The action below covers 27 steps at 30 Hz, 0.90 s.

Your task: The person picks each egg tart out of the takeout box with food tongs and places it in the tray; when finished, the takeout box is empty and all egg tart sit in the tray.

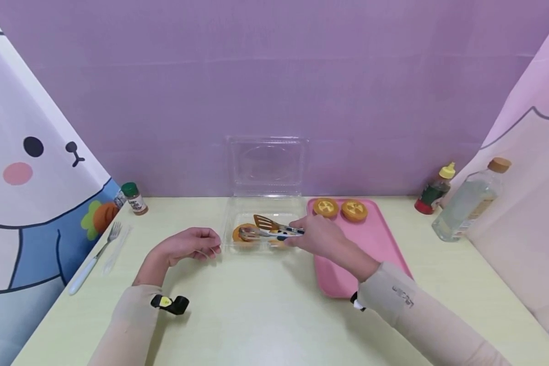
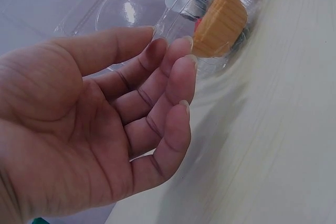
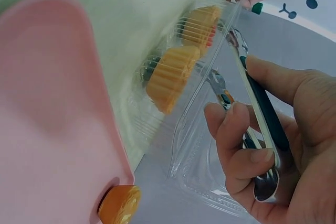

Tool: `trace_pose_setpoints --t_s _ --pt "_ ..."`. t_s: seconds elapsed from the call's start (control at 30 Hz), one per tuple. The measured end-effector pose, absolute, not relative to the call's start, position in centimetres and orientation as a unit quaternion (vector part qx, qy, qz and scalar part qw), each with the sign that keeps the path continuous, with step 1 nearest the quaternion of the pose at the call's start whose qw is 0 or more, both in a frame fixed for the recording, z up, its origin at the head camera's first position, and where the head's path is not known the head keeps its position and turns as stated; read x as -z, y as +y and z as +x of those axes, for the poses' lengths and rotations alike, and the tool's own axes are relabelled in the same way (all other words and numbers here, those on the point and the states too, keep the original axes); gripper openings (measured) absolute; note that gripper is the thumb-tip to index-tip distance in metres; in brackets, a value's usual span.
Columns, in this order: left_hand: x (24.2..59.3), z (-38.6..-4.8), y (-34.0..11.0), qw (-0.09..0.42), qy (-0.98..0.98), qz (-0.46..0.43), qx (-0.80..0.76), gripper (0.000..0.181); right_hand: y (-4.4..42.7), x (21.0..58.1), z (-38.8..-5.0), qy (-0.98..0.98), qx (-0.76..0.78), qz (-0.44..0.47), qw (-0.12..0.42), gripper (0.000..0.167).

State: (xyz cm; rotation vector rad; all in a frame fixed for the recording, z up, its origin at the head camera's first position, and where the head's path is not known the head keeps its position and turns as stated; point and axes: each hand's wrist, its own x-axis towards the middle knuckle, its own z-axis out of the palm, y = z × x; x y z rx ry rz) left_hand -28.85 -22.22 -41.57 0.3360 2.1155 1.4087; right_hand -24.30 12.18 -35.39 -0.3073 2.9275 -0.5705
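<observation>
A clear plastic container (image 1: 306, 203) stands with its lid (image 1: 269, 165) raised at the back. Inside are two tarts, one at the left (image 1: 242, 235) and one partly hidden at the right (image 3: 173, 77). My left hand (image 1: 189, 246) (image 2: 105, 114) pinches the container's left front corner between thumb and forefinger, the other fingers loosely curled. My right hand (image 1: 322, 236) (image 3: 294, 145) grips the handles of tongs (image 3: 265, 111), one arm ending in a brown slotted head (image 1: 265, 222). The tongs reach leftward over the container; whether they touch the left tart cannot be told.
A pink tray (image 1: 366, 239) lies at the right with two tarts (image 1: 326, 207) (image 1: 354, 210) at its back edge. Farther right stand a yellow-capped bottle (image 1: 433, 190) and a large clear bottle (image 1: 468, 206). A green-capped jar (image 1: 134, 199), a fork (image 1: 98, 254) and a clear utensil (image 1: 116, 251) are at the left.
</observation>
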Motion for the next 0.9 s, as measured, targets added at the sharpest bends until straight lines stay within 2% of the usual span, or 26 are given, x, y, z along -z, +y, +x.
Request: trace_pose_setpoints --t_s 0.37,0.9 --pt "41.44 -28.63 -22.12 0.281 0.796 0.124 -0.521 0.034 11.93 35.78 -24.76 0.97 0.191 -0.121 0.09 0.049" --pt "41.56 -28.7 -22.18 0.283 0.793 0.124 -0.525 0.031 11.51 36.06 -25.11 0.967 0.2 -0.134 0.078 0.04"
